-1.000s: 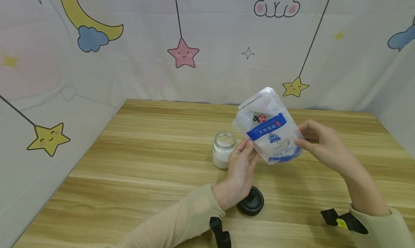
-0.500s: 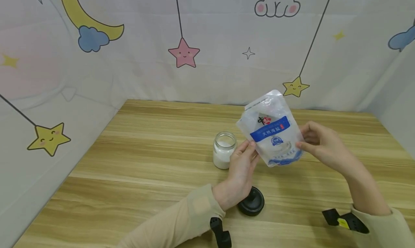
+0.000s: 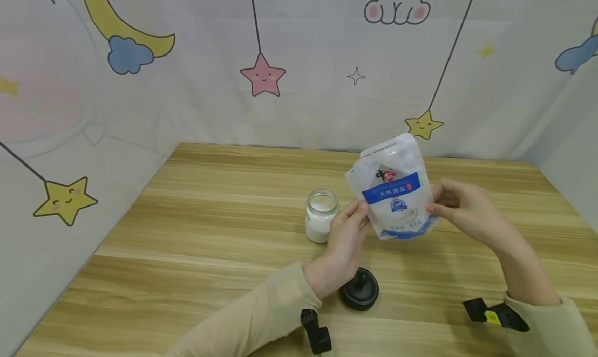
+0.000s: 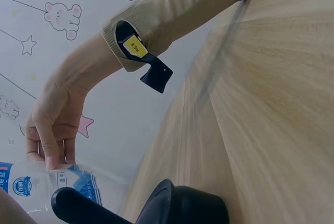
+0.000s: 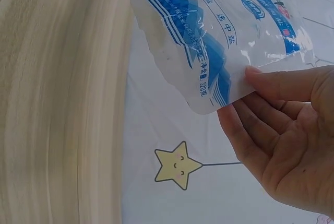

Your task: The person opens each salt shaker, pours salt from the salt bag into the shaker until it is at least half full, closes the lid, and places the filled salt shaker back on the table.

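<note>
A white and blue salt pouch (image 3: pixel 394 193) is held above the table between both hands, its top leaning slightly right in the head view. My left hand (image 3: pixel 343 243) pinches its left edge, thumb in front. At the lower right edge, my right hand (image 3: pixel 467 211) pinches the pouch between thumb and fingers; the right wrist view shows this grip on the pouch (image 5: pixel 219 36) closely. Just left of the left hand stands an uncapped glass jar (image 3: pixel 321 217) partly filled with white grains. A round black lid (image 3: pixel 361 290) lies on the table below the left wrist.
The wood-grain table (image 3: pixel 210 217) runs back to a pale cloth backdrop (image 3: pixel 317 113) printed with stars and a moon. Black camera mounts are strapped at both wrists; the left mount (image 3: pixel 316 331) hangs low, near the lid.
The pouch has shifted slightly right and tilted more upright, with its top edge lower. Both hands keep their pinch on it. The jar and lid have stayed in place.
</note>
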`<state>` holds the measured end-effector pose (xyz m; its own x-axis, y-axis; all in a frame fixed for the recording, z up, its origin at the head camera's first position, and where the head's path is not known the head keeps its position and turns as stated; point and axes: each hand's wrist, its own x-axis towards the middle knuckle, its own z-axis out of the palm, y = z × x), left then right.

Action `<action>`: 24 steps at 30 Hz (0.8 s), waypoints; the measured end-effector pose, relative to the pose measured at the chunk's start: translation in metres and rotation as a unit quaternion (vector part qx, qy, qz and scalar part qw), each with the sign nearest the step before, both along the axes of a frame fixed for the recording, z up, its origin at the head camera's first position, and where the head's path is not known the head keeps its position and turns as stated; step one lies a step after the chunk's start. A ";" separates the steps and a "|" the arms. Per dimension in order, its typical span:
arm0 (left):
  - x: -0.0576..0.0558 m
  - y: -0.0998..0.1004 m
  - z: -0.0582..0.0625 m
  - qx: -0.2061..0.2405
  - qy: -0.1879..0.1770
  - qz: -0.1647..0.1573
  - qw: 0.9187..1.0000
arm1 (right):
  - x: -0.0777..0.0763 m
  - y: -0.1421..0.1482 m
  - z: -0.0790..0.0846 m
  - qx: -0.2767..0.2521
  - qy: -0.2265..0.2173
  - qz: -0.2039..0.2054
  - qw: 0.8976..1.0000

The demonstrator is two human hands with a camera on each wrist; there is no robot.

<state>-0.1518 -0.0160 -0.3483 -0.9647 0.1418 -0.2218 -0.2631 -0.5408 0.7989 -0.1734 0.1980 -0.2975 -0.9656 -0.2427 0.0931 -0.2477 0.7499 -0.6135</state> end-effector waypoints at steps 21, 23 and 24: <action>-0.008 0.000 -0.003 -0.036 -0.008 -0.006 0.999 | -0.001 0.004 -0.015 -0.018 0.002 0.025 1.000; -0.008 0.001 -0.002 -0.039 -0.010 -0.007 0.999 | -0.001 0.005 -0.016 -0.019 0.005 0.027 0.999; -0.008 0.001 -0.002 -0.041 -0.011 -0.008 0.999 | -0.001 0.005 -0.017 -0.020 0.006 0.028 0.999</action>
<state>-0.1596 -0.0154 -0.3504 -0.9575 0.1378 -0.2534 -0.2884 -0.4700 0.8342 -0.1741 0.2031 -0.3142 -0.9496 -0.2916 0.1148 -0.2953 0.7098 -0.6396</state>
